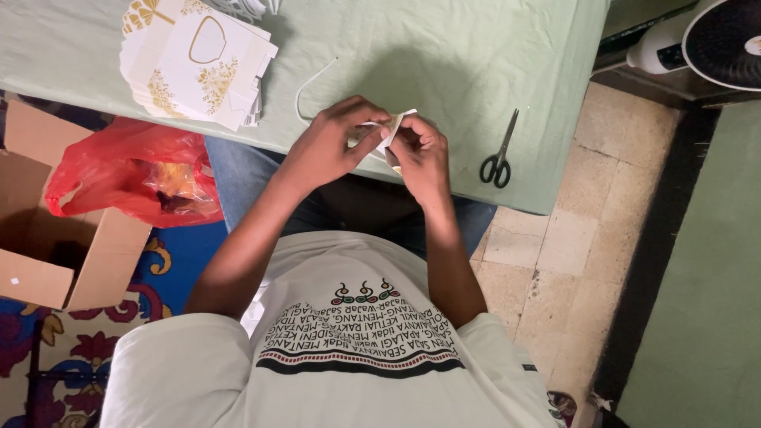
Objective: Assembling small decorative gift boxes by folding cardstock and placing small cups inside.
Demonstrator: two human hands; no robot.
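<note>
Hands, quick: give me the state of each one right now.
Left hand: closed, pinching the small white folded card.
Right hand: closed on the same card.

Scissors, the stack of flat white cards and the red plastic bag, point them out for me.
scissors (499, 155), head view, near the pivot.
stack of flat white cards (198, 67), head view, top card's face.
red plastic bag (119, 162), head view, its upper side.

A green-clothed table (444, 47) carries a stack of flat white cartons (198, 63), black scissors (499, 154), a white cord (311, 87).

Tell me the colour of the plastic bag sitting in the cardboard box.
Red, translucent plastic bag, seen best in the head view, atop the brown cardboard box.
</note>
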